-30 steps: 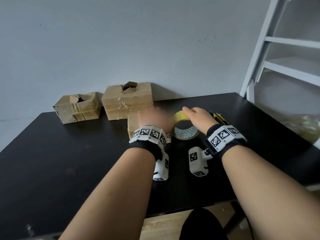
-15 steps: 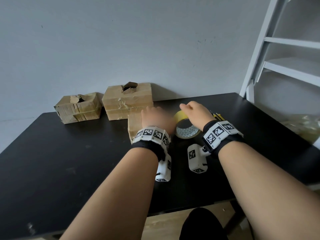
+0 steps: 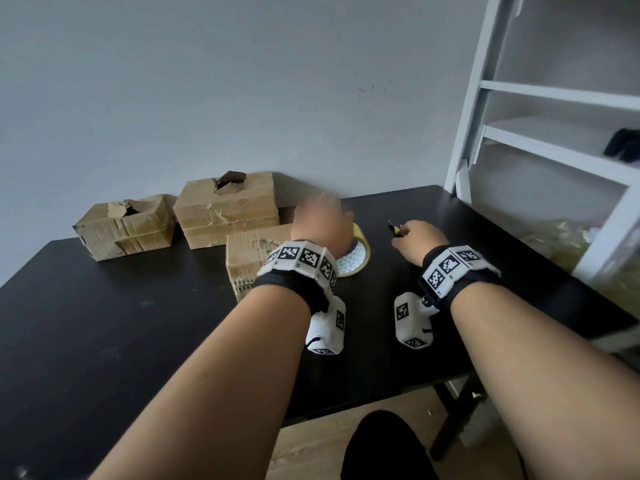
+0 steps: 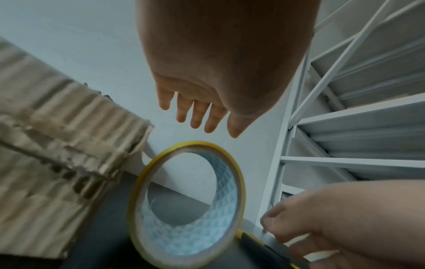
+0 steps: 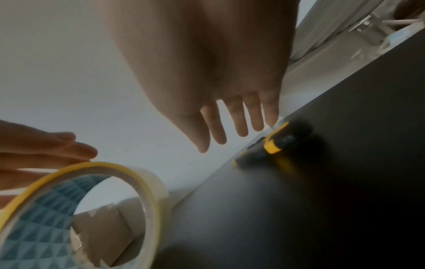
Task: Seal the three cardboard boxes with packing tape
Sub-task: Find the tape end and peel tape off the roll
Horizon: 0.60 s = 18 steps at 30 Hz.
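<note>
Three cardboard boxes sit on a black desk [image 3: 104,323]: the nearest box [image 3: 249,251] seemingly untaped, two behind [image 3: 227,209] [image 3: 124,225] taped but torn on top. A tape roll [image 3: 356,258] stands beside it. The left hand [image 3: 322,220] hovers released; the right hand [image 3: 417,237] reaches for a yellow cutter [image 5: 276,143], fingers relaxed, grasping nothing.

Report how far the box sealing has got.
Done: the two back boxes carry tape bands, though their tops look torn. In hand: nothing gripped; the left hand hovers over the tape roll, the right hand reaches the yellow cutter. Left: the near box.
</note>
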Motion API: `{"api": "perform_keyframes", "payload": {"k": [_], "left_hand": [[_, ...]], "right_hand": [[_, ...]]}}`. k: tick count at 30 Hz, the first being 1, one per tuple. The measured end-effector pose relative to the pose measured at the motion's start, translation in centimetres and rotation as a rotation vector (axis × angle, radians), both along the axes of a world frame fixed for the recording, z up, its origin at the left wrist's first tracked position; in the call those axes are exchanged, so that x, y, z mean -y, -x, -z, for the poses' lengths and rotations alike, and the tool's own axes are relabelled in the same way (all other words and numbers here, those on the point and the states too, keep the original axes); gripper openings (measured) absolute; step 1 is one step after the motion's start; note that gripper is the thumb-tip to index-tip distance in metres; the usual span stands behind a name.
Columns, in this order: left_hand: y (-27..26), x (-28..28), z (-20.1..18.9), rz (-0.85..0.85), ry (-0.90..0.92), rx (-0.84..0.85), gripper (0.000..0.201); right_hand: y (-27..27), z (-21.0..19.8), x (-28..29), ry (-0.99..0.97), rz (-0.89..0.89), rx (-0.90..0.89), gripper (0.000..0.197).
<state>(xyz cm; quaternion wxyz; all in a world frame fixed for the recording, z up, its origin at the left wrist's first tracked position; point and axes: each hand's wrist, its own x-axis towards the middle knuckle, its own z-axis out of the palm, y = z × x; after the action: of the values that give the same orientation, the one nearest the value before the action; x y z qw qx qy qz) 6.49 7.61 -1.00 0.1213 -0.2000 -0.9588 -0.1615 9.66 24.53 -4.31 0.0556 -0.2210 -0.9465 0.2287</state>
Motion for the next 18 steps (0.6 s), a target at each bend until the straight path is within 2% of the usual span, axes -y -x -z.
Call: {"api": "perform_keyframes", "payload": {"k": [5, 9, 12, 16, 18], "left_hand": [[0.5, -1.1, 0.7, 0.037, 0.110, 0.100, 0.032], [0.1, -1.4, 1.0, 0.049, 0.209, 0.162, 0.029], [0.0, -1.2, 1.0, 0.040, 0.148, 0.170, 0.027], [-0.5, -0.6, 0.7, 0.038, -0.009, 0.182, 0.032], [-0.6, -0.2, 0.5, 0.047, -0.034, 0.187, 0.033]], "right_hand": [[-0.2, 0.8, -0.5, -0.075, 0.011, 0.117, 0.039], [0.1, 0.7, -0.4, -0.111, 0.075, 0.136, 0.030], [0.3, 0.8, -0.2, -0.124, 0.125, 0.147, 0.031], [0.0, 0.8, 0.5, -0.090, 0.197, 0.192, 0.055], [-0.3, 0.5, 0.8, -0.093, 0.183, 0.265, 0.049]]}}
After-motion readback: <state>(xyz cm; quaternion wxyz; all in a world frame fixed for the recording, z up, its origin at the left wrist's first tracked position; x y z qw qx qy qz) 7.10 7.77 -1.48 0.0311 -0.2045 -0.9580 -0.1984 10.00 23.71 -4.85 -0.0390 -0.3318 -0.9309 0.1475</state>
